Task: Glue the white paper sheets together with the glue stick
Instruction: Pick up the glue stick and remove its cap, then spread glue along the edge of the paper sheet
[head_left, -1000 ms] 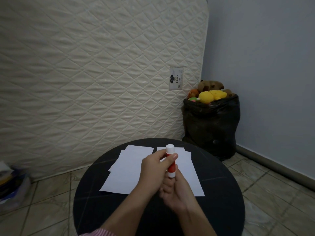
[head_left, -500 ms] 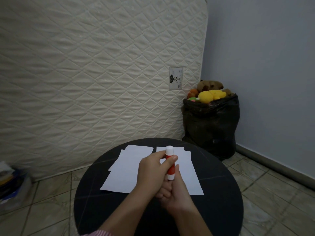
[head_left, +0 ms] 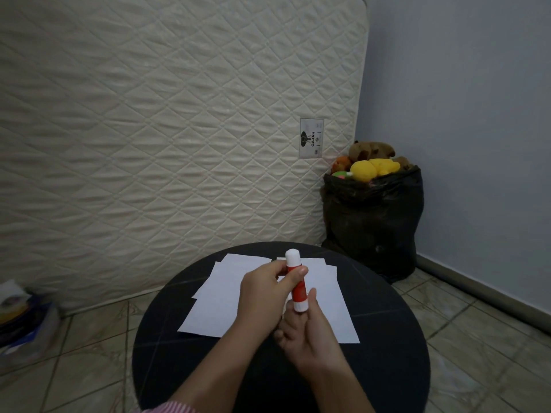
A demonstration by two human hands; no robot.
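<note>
The tag (head_left: pixel 311 138) sewn on the upright mattress (head_left: pixel 179 129) reads "GAJAH", printed sideways beside an elephant logo.

Dim room. Quilted cream mattress (head_left: pixel 179 129) upright against the back; plain grey-blue wall (head_left: pixel 462 114) at right. Beige tiled floor (head_left: pixel 477 338). Black bag (head_left: pixel 372 222) stuffed with plush toys (head_left: pixel 369 166) in the corner. Round black tabletop (head_left: pixel 387 368) in front.

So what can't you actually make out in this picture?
- Glue stick: whether its white cap is loose or tight; the left hand covers the join.
- White paper sheets: how many there are; both hands cover the middle, head view.
- Right hand: its fingers curl out of sight.
- Mattress label: small print too tiny.
</note>
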